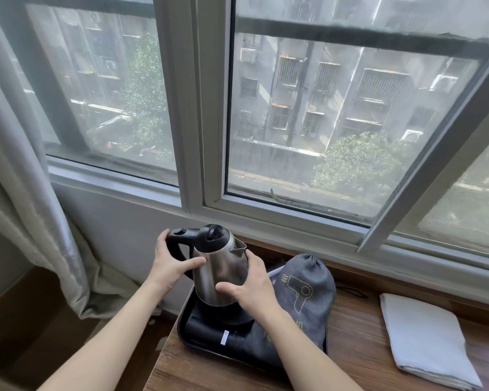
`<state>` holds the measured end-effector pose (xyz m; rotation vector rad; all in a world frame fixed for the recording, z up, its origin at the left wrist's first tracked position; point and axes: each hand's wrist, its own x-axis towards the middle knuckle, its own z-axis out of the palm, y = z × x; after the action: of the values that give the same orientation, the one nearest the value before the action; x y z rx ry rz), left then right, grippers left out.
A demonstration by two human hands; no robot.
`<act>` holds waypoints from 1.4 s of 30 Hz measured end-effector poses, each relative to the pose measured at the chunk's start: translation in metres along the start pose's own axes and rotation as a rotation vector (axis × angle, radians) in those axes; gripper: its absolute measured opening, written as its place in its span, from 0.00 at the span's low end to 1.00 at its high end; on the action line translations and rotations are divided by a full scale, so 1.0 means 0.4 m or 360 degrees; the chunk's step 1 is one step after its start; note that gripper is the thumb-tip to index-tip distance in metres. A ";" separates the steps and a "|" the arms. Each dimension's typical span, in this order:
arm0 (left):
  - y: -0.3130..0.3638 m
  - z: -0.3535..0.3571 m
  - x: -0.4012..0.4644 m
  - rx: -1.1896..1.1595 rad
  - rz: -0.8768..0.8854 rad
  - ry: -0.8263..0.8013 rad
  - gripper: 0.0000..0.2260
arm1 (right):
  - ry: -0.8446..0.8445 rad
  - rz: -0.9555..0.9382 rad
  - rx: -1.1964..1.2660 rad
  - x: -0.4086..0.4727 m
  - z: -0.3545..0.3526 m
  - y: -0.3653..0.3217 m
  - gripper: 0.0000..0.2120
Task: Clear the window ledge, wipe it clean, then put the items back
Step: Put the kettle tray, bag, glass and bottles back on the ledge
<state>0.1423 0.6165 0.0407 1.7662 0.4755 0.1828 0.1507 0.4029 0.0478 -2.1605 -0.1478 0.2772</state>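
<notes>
Both hands are on the steel kettle [219, 266]: left hand [171, 263] wraps the black handle, right hand [250, 286] cups the body below the spout. It's tilted, over its black base [223, 320] in a black tray [189, 341] on the wooden ledge [350, 348]. A grey hairdryer bag [305, 294] lies beside it, with a folded white cloth [426, 340] further right.

A single head-worn wide-angle view looks forward and down from close above the wooden ledge [359, 342], facing the window [322, 114] on the far side. Both forearms reach in from the near edge; a curtain [26, 207] bounds the left, and straight frame lines bow near the edges
</notes>
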 end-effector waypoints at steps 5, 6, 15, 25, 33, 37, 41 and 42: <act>0.007 0.014 -0.002 0.0016 0.0081 0.0020 0.58 | 0.0092 -0.0029 0.0073 0.021 0.019 0.014 0.48; 0.008 0.019 -0.002 0.0026 0.0103 0.0015 0.57 | 0.0101 -0.0025 0.0093 0.025 0.017 0.019 0.46; 0.040 0.082 0.000 0.0237 0.0267 -0.0060 0.52 | 0.0211 0.0044 0.0205 0.009 -0.032 0.074 0.38; 0.060 0.090 -0.044 0.0382 0.0369 -0.0086 0.53 | 0.0264 0.0055 0.0266 -0.028 -0.029 0.099 0.38; 0.048 0.088 -0.080 0.0438 0.0422 -0.0103 0.52 | 0.0276 0.0088 0.0259 -0.063 -0.021 0.125 0.35; 0.054 0.097 -0.075 0.0430 0.0434 -0.0116 0.52 | 0.0285 0.0079 0.0257 -0.062 -0.029 0.125 0.33; 0.039 0.090 -0.066 0.0418 0.0392 -0.0124 0.52 | 0.0221 0.0069 0.0189 -0.047 -0.032 0.123 0.38; 0.031 0.086 -0.067 0.0414 0.0383 -0.0118 0.52 | 0.0208 0.0066 0.0149 -0.045 -0.031 0.123 0.39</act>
<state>0.1337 0.5727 0.0474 2.0772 0.2389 0.2315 0.1363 0.3614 0.0165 -2.0833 -0.0152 0.1624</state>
